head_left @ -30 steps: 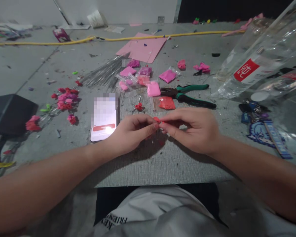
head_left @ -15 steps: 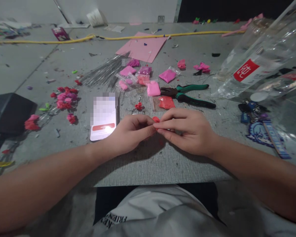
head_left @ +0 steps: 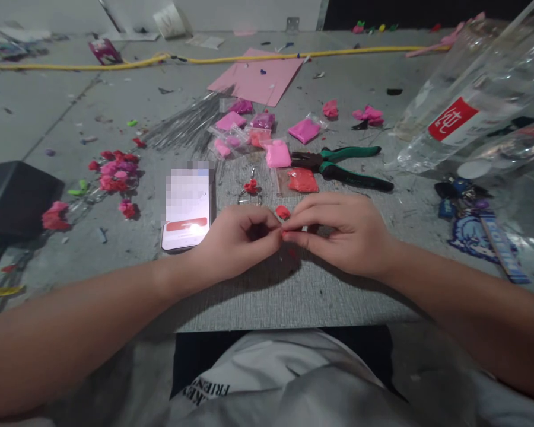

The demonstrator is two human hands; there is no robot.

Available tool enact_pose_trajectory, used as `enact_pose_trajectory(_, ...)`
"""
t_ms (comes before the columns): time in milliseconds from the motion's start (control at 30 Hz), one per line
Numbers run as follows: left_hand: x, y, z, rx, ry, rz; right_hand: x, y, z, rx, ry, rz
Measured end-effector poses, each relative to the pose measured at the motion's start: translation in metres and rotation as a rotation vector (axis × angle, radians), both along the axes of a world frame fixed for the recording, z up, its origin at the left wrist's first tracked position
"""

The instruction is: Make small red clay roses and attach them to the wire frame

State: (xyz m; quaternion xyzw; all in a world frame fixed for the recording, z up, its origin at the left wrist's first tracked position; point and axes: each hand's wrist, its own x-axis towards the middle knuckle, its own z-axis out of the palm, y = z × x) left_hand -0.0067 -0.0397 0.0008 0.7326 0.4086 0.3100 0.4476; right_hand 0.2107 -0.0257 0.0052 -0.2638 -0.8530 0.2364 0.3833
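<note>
Left hand and right hand, both curled, meeting at the tips, pinch a small red piece nearside of the pliers. Red packet sits between hands and pliers; phone left of pliers, bottle right.

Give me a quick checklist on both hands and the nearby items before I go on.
1. Right hand pinching the small red bit: ok, finger and thumb meet on it.
2. Left hand gripping securely: cannot tell; its fingertips meet the right hand's, hiding what they hold.
3. Round red lump loose on the table: cannot tell; it shows just beyond the fingertips and may be held.
4. Pliers out of the way: ok, lying beyond the right hand, untouched.
5. Red packet sealed: cannot tell; its opening is unclear.
6. Phone screen uncovered: not ok, the left hand hides its lower right corner.
</note>
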Motion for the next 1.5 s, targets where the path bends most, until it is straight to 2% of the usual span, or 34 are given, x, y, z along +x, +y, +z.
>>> enact_pose_trajectory(100,0.001,-0.001,0.001,0.14,0.063,0.009,-0.001,-0.002,0.003,-0.239,0.028,-0.025)
enact_pose_trajectory(233,0.002,-0.003,0.002,0.283,0.154,0.008,-0.003,-0.001,0.0,-0.72,0.115,-0.02)
enact_pose_trajectory(300,0.002,-0.004,0.001,0.232,0.156,0.026,-0.003,0.001,-0.003,-0.896,0.181,0.013)
enact_pose_trajectory(367,0.003,-0.004,-0.001,0.12,0.117,0.052,-0.003,0.003,-0.007,-0.957,0.233,0.025)
enact_pose_trajectory(467,0.003,-0.002,-0.003,-0.013,0.053,0.087,-0.001,0.006,-0.009,-0.911,0.263,-0.002)
enact_pose_trajectory(533,0.001,0.001,-0.003,-0.007,0.068,0.084,0.0,0.008,-0.008,-0.851,0.274,-0.013)
enact_pose_trajectory(600,-0.001,0.003,-0.002,0.119,0.145,-0.013,0.002,0.01,-0.006,-0.77,0.285,-0.014)
enact_pose_trajectory(700,-0.004,0.006,-0.001,0.368,0.283,-0.293,0.003,0.011,-0.002,-0.651,0.273,-0.026)
enact_pose_trajectory(767,-0.006,0.007,-0.004,0.429,0.341,-0.399,0.004,0.012,0.0,-0.601,0.256,-0.029)
enact_pose_trajectory(933,-0.006,0.009,-0.009,0.381,0.333,-0.395,0.005,0.012,0.002,-0.495,0.211,-0.056)
enact_pose_trajectory(1000,-0.005,0.009,-0.007,0.331,0.268,-0.343,0.005,0.011,0.003,-0.457,0.21,-0.099)
enact_pose_trajectory(1067,-0.003,0.008,-0.003,0.216,0.169,-0.225,0.005,0.009,0.006,-0.417,0.232,-0.147)
enact_pose_trajectory(1167,-0.002,0.006,-0.001,-0.114,-0.062,-0.005,0.006,0.005,0.008,-0.345,0.28,-0.189)
enact_pose_trajectory(1233,-0.002,0.005,-0.001,-0.308,-0.224,0.079,0.006,0.001,0.009,-0.268,0.273,-0.187)
enact_pose_trajectory(1367,-0.001,0.004,-0.005,-0.494,-0.51,0.073,0.005,-0.007,0.008,-0.116,0.183,-0.102)
enact_pose_trajectory(1500,0.0,0.001,-0.007,-0.588,-0.643,0.037,0.002,-0.013,0.007,-0.106,0.108,-0.032)
